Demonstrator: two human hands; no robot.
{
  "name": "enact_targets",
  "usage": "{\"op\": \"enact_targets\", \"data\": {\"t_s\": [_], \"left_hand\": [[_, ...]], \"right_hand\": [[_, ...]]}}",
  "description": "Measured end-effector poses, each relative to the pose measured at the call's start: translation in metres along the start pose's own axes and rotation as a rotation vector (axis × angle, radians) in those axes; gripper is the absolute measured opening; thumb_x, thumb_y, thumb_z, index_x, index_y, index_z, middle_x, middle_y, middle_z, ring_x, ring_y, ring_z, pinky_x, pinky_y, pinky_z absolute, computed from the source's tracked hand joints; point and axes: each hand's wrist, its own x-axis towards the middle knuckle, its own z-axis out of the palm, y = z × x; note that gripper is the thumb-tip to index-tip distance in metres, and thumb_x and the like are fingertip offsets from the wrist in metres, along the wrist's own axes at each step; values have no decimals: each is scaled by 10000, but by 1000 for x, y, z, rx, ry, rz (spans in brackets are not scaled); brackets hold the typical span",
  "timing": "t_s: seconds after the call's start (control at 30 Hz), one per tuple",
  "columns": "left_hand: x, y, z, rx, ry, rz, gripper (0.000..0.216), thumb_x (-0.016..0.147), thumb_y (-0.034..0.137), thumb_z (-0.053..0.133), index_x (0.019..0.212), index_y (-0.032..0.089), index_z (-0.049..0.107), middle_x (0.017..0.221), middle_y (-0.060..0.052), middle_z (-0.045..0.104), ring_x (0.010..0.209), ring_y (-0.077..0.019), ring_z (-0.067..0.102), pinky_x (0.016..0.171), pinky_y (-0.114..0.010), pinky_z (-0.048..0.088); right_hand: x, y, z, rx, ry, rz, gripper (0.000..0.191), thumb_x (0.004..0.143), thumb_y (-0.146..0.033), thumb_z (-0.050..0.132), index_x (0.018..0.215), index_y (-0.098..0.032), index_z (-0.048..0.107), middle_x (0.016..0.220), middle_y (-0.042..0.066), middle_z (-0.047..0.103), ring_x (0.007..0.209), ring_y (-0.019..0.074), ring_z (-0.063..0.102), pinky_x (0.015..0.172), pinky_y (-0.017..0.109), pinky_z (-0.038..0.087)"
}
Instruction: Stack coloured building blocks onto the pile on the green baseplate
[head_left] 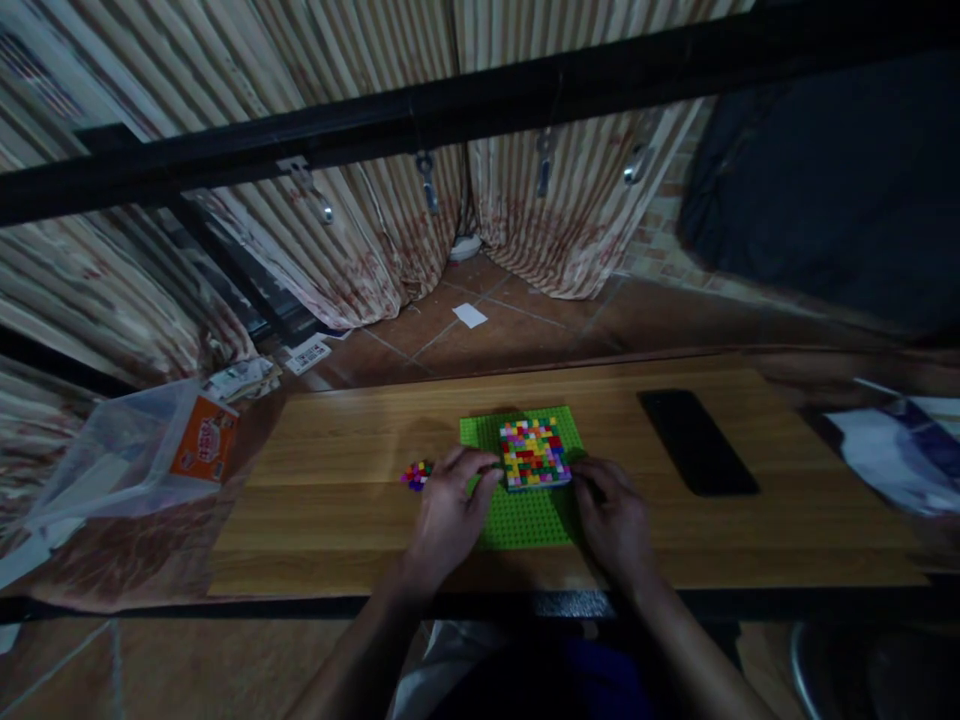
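A square block of small multicoloured toy bricks (534, 452) stands on a green studded baseplate (529, 525). My left hand (452, 505) is at the block's left side, its thumb and forefinger drawn together against that edge. On the opposite side, the fingertips of my right hand (616, 515) are closed in at the lower right edge of the block. Whether a small loose brick is between any of the fingers is too small to see. Beside my left knuckles lies a little heap of loose bricks (415, 476), partly hidden by the hand.
A black phone-like slab (697, 440) lies on the right of the wooden table (337, 540). Left of the table is a clear plastic bin (124, 455) with an orange label. A dark metal bar (360, 130) with hanging clips crosses beyond the table, before striped curtains (390, 230).
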Motion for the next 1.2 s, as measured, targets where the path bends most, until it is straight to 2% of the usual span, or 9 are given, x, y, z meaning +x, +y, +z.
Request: {"op": "enact_targets", "data": {"t_s": [0.23,0.43,0.6,0.77,0.93,1.07,1.2], "left_hand": [[34,2,25,181,77,199,201,935,293,557,997,257,745,964,-40,714,936,-197,635,933,-390,439],[47,-1,43,210,134,237,163,907,285,594,934,262,754,1002,-41,709,933,-194,624,980,-427,388],[44,1,48,168,158,259,147,903,263,595,891,249,740,990,-34,713,925,-187,640,1010,-448,374],[30,8,42,62,145,196,159,916,214,555,916,213,714,1016,-53,714,988,-199,638,968,-404,451],[19,17,32,-143,112,86,187,933,229,529,873,199,704,1033,-70,689,1011,-189,637,909,-338,516],[17,24,23,-378,26,-20,183,901,277,589,781,191,697,992,-65,688,959,-181,649,879,-322,523],[18,27,19,-656,-112,-147,228,858,366,648,743,176,696,894,-53,690,876,-172,645,797,-289,516]], "right_hand": [[1,-4,0,22,6,16,216,926,-283,500,943,-205,700,1013,111,682,976,237,633,901,438,521],[1,-2,1,37,7,17,224,927,-294,501,951,-210,707,1018,110,687,991,241,633,907,446,525],[0,-2,1,39,11,7,221,928,-297,500,951,-221,707,1030,105,686,997,240,634,913,446,526],[0,-2,1,38,9,22,211,924,-292,513,959,-214,706,1036,106,689,1011,243,633,926,450,518],[1,-9,-5,149,40,80,230,945,-326,499,1002,-214,691,1050,107,681,1004,232,638,905,440,532],[8,-38,-20,214,40,18,199,936,-315,545,1037,-241,700,1090,95,670,1048,220,627,928,422,527],[15,-76,-34,283,-103,-81,245,940,-302,555,1144,-284,690,1193,85,639,1144,229,598,977,438,509]]}}
